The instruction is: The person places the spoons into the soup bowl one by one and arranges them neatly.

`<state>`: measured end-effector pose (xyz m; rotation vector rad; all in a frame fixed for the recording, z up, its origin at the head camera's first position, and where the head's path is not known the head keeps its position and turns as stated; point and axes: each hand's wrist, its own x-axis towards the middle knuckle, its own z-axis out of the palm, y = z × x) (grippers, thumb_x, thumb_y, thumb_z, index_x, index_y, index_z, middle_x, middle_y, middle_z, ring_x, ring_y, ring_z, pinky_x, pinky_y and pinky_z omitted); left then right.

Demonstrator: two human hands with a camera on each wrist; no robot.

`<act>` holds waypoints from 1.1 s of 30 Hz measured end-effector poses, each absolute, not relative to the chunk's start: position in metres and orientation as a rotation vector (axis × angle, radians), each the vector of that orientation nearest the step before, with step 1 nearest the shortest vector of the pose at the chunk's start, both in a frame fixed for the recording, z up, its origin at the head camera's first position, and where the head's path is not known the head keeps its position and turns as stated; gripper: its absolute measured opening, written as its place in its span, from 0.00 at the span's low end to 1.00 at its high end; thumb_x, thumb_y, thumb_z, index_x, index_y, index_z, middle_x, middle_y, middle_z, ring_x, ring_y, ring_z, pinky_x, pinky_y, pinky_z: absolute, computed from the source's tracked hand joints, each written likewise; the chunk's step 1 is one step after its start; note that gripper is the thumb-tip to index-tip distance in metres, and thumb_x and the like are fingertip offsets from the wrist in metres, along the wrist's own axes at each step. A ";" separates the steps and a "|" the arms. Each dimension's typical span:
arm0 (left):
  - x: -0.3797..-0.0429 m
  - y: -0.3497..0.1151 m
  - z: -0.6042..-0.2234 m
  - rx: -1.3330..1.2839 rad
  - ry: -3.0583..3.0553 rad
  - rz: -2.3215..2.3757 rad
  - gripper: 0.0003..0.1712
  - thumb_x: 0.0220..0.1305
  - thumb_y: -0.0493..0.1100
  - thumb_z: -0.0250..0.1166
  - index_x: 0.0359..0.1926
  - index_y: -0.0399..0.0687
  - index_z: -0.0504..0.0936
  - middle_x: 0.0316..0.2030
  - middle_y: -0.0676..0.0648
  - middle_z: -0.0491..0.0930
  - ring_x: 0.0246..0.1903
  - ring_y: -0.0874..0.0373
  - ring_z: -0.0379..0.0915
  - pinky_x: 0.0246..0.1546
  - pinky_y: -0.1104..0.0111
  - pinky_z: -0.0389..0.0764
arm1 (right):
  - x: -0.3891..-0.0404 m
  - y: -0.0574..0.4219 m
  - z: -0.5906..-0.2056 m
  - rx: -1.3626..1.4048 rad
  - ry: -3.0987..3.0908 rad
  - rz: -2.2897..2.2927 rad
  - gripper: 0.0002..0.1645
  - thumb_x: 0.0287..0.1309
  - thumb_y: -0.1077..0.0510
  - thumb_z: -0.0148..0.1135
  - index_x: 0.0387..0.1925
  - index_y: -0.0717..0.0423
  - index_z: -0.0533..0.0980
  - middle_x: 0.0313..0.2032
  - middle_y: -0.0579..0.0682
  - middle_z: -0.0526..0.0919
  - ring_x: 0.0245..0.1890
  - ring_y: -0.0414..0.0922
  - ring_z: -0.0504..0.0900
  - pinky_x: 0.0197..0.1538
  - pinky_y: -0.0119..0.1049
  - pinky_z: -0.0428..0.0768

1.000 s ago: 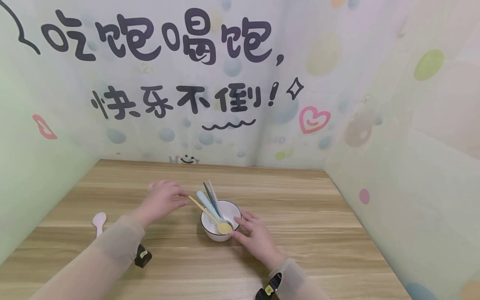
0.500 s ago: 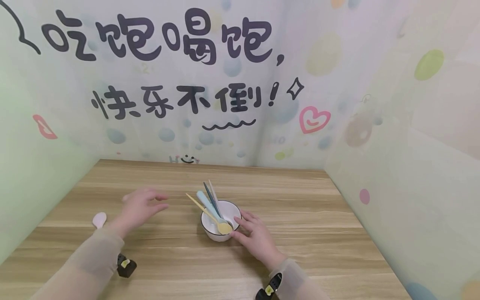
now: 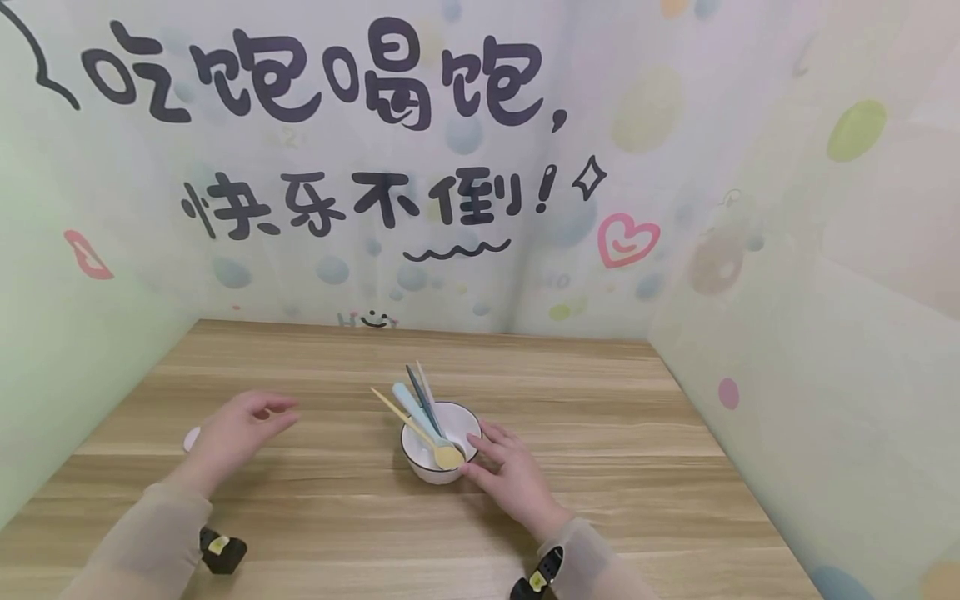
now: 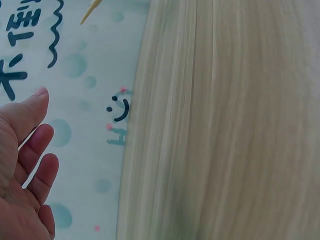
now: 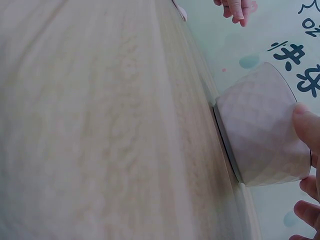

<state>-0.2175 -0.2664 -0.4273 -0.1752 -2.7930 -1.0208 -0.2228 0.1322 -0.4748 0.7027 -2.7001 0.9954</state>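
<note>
A white bowl (image 3: 429, 473) with a dark rim stands on the table; the right wrist view shows its faceted outer wall. My right hand (image 3: 517, 479) holds it at the right side, thumb (image 5: 304, 122) near the rim. Across the bowl lies a yellow spoon (image 3: 448, 457), its handle sticking out to the left. A light blue handle (image 3: 408, 402), a slim dark blue handle (image 3: 417, 385) and a slim pale handle (image 3: 425, 382) lean out toward the back. My left hand (image 3: 234, 435) hovers at the left, holding nothing, its fingers loosely bent. A pink spoon (image 3: 191, 437) is mostly hidden behind it.
The wooden table (image 3: 570, 417) meets a printed back wall (image 3: 480, 283) and pale side walls. A black wrist camera (image 3: 223, 552) sits under my left wrist, another black wrist camera (image 3: 529, 586) under my right.
My left hand has let go of the yellow spoon's handle and moved left and down, covering most of the pink spoon. The right hand and bowl have stayed in place.
</note>
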 end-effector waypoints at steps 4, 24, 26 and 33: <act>-0.213 -0.278 -0.434 -0.098 -2.784 -1.085 0.30 0.67 0.59 0.58 0.55 0.38 0.77 0.52 0.35 0.76 0.49 0.41 0.70 0.42 0.51 0.72 | -0.222 0.132 -0.474 0.699 -2.704 1.001 0.34 0.55 0.37 0.64 0.57 0.52 0.77 0.65 0.55 0.70 0.65 0.58 0.65 0.63 0.54 0.64; -0.184 -0.328 -0.454 0.506 -2.793 -1.231 0.37 0.71 0.58 0.50 0.61 0.27 0.66 0.58 0.22 0.64 0.56 0.26 0.60 0.49 0.41 0.65 | -0.222 0.133 -0.476 0.694 -2.705 1.004 0.33 0.56 0.37 0.64 0.57 0.52 0.78 0.65 0.53 0.70 0.65 0.58 0.66 0.63 0.54 0.64; -0.183 -0.332 -0.455 0.573 -2.844 -1.204 0.38 0.70 0.60 0.51 0.60 0.27 0.67 0.59 0.22 0.64 0.56 0.25 0.59 0.50 0.41 0.63 | -0.222 0.133 -0.476 0.695 -2.705 1.000 0.34 0.56 0.37 0.64 0.57 0.53 0.78 0.65 0.54 0.70 0.65 0.58 0.66 0.63 0.53 0.64; -0.180 -0.341 -0.460 0.643 -3.044 -1.074 0.41 0.63 0.63 0.57 0.58 0.28 0.68 0.58 0.22 0.64 0.54 0.23 0.59 0.45 0.38 0.61 | -0.223 0.133 -0.475 0.695 -2.715 0.995 0.34 0.56 0.36 0.63 0.58 0.52 0.77 0.65 0.53 0.70 0.66 0.57 0.65 0.64 0.53 0.64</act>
